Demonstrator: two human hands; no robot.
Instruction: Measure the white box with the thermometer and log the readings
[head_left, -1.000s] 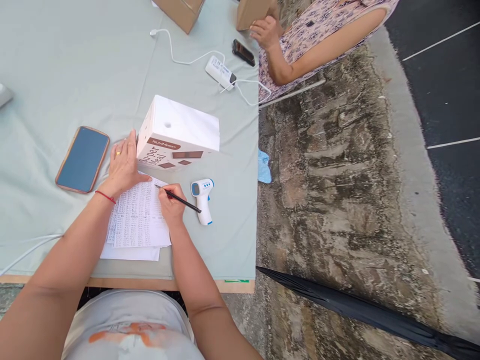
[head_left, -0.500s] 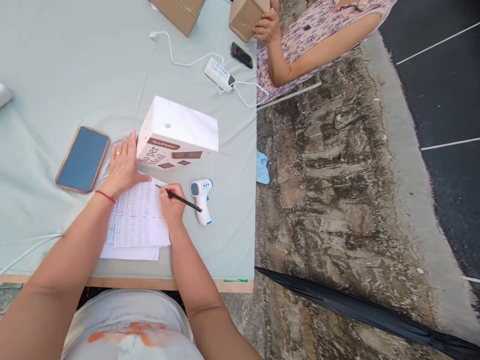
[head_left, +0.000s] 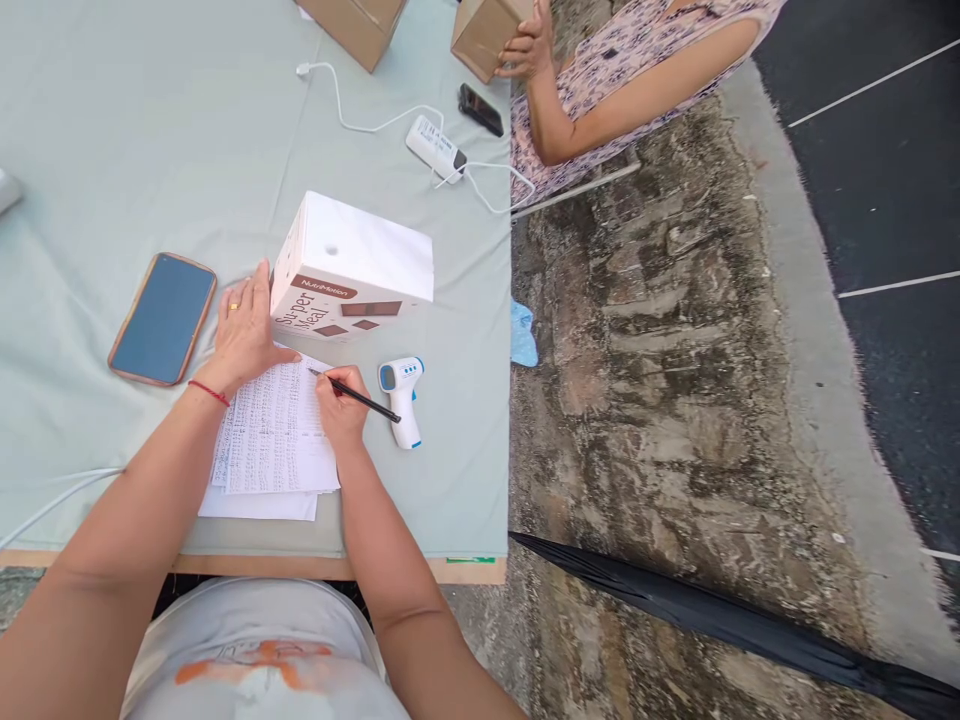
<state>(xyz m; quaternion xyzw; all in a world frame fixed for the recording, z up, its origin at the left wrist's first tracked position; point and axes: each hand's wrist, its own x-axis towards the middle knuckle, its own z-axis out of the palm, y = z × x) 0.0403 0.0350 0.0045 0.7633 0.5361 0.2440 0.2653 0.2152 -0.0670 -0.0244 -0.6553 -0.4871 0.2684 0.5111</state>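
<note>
Green-clothed table [head_left: 461, 490] bore white cardboard box [head_left: 367, 240] | left grip [head_left: 246, 335] lay spread beside it | right grip [head_left: 342, 410] clamped slim black pen [head_left: 373, 404]

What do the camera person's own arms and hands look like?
The left hand has a gold-coloured ring, and a thin red bracelet circles that wrist. The right hand shows no ring or bracelet. No sleeves show on either arm.

The sheets [head_left: 259, 503], lower left, bear writing [head_left: 262, 435] too small to read; the left hand [head_left: 246, 325] covers part of them. The top edge crops a cardboard box [head_left: 356, 28], the left edge a white object [head_left: 7, 190].
</note>
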